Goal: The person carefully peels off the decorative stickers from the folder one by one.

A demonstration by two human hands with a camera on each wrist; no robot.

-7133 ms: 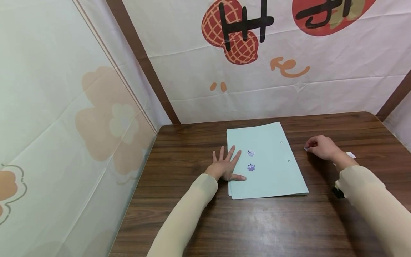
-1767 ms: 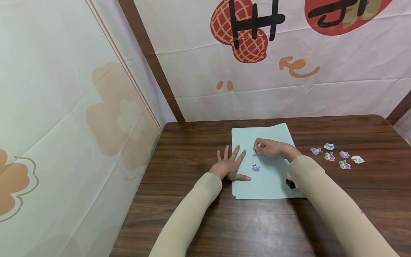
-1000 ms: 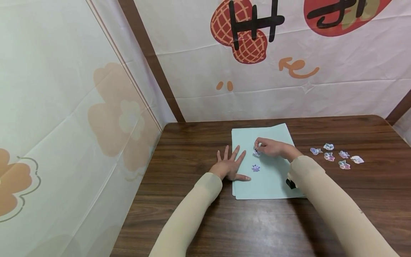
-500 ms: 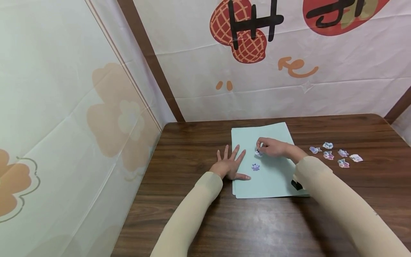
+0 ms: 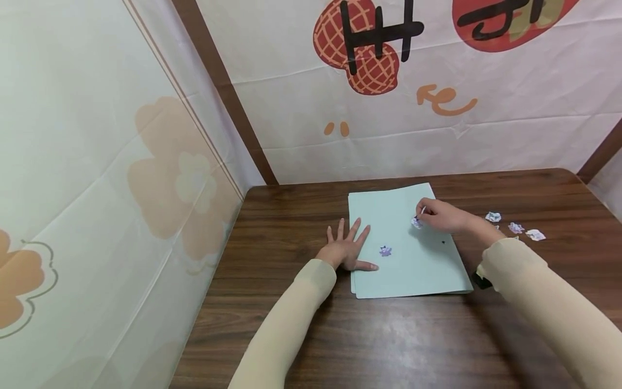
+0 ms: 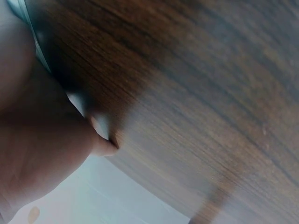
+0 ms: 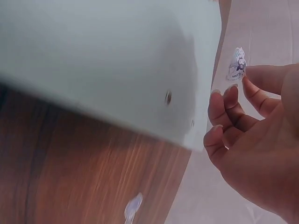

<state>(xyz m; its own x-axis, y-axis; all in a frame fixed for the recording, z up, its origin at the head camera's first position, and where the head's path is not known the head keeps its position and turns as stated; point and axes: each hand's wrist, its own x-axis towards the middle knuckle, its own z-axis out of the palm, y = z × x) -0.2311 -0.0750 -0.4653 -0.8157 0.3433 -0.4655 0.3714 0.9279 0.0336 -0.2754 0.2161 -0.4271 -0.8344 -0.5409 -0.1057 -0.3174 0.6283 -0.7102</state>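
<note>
My left hand [image 5: 342, 251] rests with its fingers spread on the left edge of a pale green stack of punched sheets or folder [image 5: 418, 270]. In the left wrist view, that hand [image 6: 46, 149] is close and dark, and most of its fingers are hidden. My right hand [image 5: 442, 216] pinches a small cartoon sticker [image 5: 416, 222] between thumb and finger, raised over the sheets' right half. The right wrist view shows the pinched sticker [image 7: 237, 67] plainly, with the other fingers curled loosely. A purple sticker [image 5: 385, 251] lies on the sheets beside my left hand.
To the right on the brown wooden table [image 5: 301, 335] lie several loose stickers [image 5: 515, 228], some partly covered by my right arm. A dark object [image 5: 481, 281] sits at my right wrist. Printed cloth [image 5: 291, 70] hangs behind and left of the table.
Earlier two stickers lay on the sheets. My right hand came from the table, took the upper one, and has moved right and up with it. My left hand has stayed in place.
</note>
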